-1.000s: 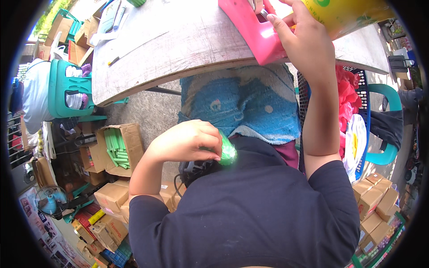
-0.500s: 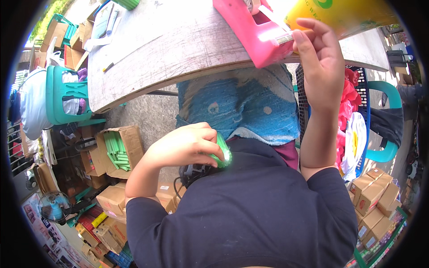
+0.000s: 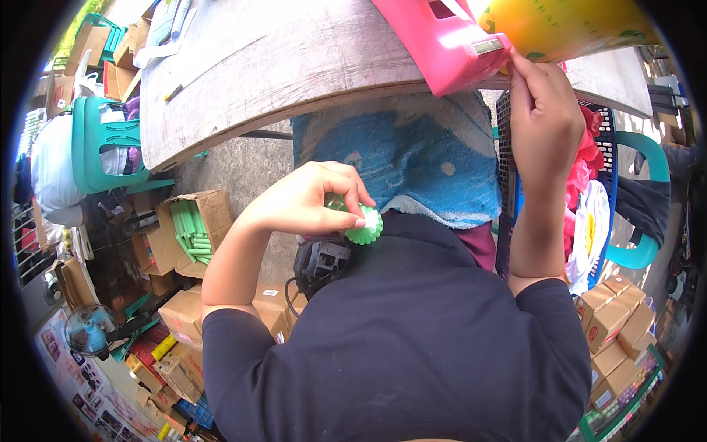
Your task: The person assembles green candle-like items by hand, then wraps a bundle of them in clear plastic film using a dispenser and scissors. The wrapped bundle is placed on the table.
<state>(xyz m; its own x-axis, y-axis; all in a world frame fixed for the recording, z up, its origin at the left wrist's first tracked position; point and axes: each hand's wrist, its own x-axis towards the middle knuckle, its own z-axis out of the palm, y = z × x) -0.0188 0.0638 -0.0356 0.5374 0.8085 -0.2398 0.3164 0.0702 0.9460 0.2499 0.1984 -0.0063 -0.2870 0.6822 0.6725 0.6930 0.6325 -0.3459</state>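
Observation:
In my left hand (image 3: 317, 202), closed and held in front of my body, is a green bundle (image 3: 366, 227) with a scalloped end and a shiny surface like clear plastic. My fingers wrap its upper side and hide part of it. Up at the table edge, my right hand (image 3: 547, 103) pinches thumb and fingers together at the cutter end of a pink tape dispenser (image 3: 449, 48). Whatever lies between those fingertips is too small to make out. Behind the dispenser lies a large yellow plastic-covered object (image 3: 574, 26).
A worn wooden table (image 3: 280, 66) spans the front. A blue patterned towel (image 3: 412, 155) covers my lap. At left, a cardboard box (image 3: 213, 210) holds several green tubes. A blue basket (image 3: 605, 191) with red and white cloth stands right, beside stacked cartons (image 3: 615, 317).
My right hand has closed from loosely spread fingers into a pinch at the dispenser's cutter. The left hand has risen slightly and turned the green bundle so its end shows.

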